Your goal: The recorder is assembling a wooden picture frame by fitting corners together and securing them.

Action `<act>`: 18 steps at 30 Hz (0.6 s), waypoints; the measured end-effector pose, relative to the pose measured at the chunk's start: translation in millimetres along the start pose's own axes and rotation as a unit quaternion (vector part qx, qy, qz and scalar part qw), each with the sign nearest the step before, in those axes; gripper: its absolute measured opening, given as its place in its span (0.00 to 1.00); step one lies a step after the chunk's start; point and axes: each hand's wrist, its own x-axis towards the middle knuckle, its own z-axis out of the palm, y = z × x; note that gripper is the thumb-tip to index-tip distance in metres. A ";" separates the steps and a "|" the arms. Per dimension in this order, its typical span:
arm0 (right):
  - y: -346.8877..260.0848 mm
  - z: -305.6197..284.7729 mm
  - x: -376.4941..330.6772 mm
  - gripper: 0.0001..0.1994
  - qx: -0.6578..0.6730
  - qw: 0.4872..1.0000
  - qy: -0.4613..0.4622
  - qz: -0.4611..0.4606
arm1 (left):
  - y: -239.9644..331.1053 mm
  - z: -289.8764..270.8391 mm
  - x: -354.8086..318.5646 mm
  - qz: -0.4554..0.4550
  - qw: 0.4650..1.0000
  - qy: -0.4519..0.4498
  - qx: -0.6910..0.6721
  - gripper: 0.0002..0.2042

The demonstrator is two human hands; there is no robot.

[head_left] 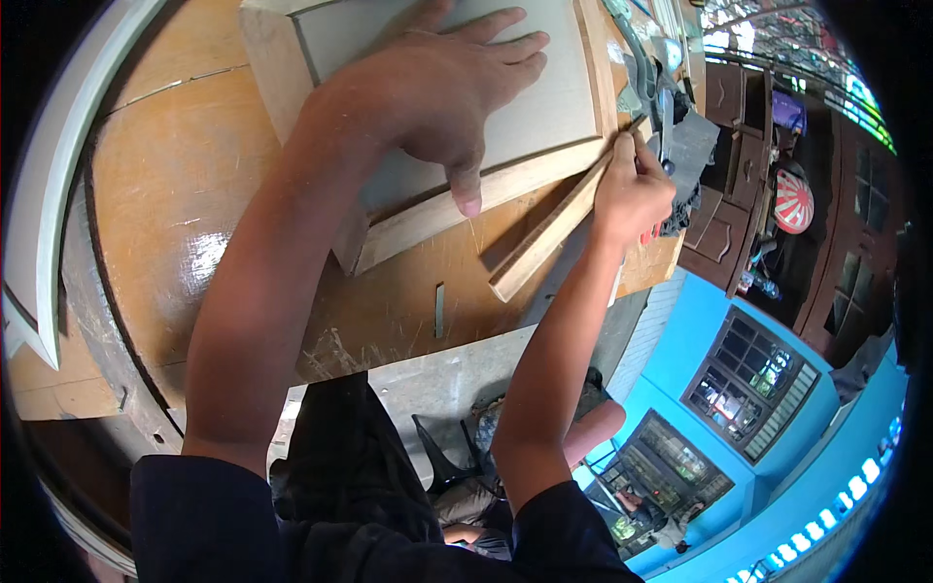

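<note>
My left hand (466, 83) lies on a wooden frame (418, 228) with a pale grey panel (544, 112) set in it. Its fingers are spread over the panel, and the thumb reaches down over the frame's near rail. With thumb and fingers closed, my right hand (637, 189) grips a narrow wooden strip (549, 233) close to its far end. The strip slants across the near right corner of the frame, its other end pointing back toward me. A small dark tip shows just beyond my right fingertips; I cannot tell what it is.
The frame rests on a scratched wooden workbench (185, 185). A small flat strip (439, 311) lies near its front edge. Tools and dark cloth (695, 146) crowd the right end. A white curved-edged piece (44, 194) stands at the left. Behind are dark cabinets (714, 228).
</note>
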 end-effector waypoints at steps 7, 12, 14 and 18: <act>-9.5 -24.3 -24.0 0.14 -0.007 0.999 0.019 -0.025 | -27.0 94.1 22.5 0.064 0.877 0.437 0.190 0.61; -2.2 -10.5 -28.7 0.16 -0.011 1.000 -0.002 -0.004 | -29.6 98.1 28.7 0.050 0.881 0.420 0.214 0.61; -26.5 -14.9 -69.8 0.16 0.047 0.999 -0.007 0.017 | -34.5 104.2 30.3 0.029 0.864 0.426 0.267 0.60; -7.7 -6.4 0.5 0.13 0.000 1.000 0.001 -0.028 | -35.3 90.6 15.4 0.065 0.886 0.411 0.202 0.60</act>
